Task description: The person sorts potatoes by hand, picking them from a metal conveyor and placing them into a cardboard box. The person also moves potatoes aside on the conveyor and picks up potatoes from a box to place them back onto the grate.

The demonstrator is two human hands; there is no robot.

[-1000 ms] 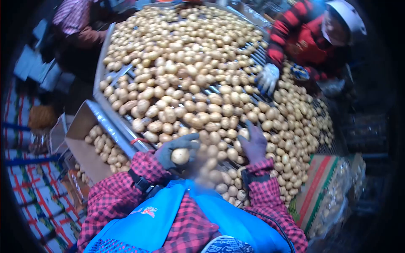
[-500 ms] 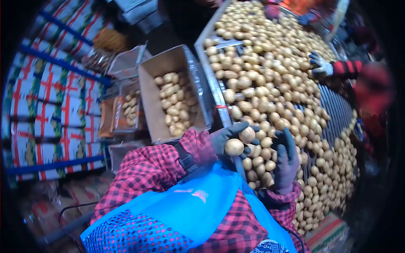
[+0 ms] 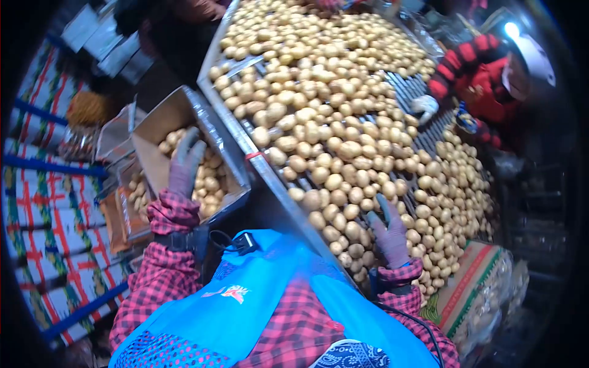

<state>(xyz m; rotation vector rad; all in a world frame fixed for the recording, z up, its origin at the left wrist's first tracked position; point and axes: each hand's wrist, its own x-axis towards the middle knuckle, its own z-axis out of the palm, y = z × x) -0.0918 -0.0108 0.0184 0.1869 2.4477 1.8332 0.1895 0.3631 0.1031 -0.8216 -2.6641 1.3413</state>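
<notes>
My left hand [image 3: 187, 162], in a grey work glove, is inside a cardboard box [image 3: 153, 132] with pale yellow potatoes [image 3: 211, 184] in it. Its fingers point away from me, stretched out over the potatoes, and I make out nothing held; the palm side is hidden. On the right, my gloved right hand [image 3: 389, 236] rests low over the loose potatoes [image 3: 343, 147] spread across a metal-edged sorting table [image 3: 279, 190]. Thumb and fingers are apart there, close to or touching several potatoes, with none visibly gripped.
Across the table, a co-worker in red and black sleeves [image 3: 460, 67] reaches a white-gloved hand [image 3: 424, 107] over metal slats [image 3: 435, 138]. A smaller box of potatoes [image 3: 132, 196] stands left of mine. Stacked printed cartons [image 3: 49, 208] line the left; another carton [image 3: 469, 282] lies at lower right.
My left hand has moved left from the table's edge into the box, and the two potatoes it held are no longer seen in it. My right hand has lowered onto the potatoes. The view has shifted.
</notes>
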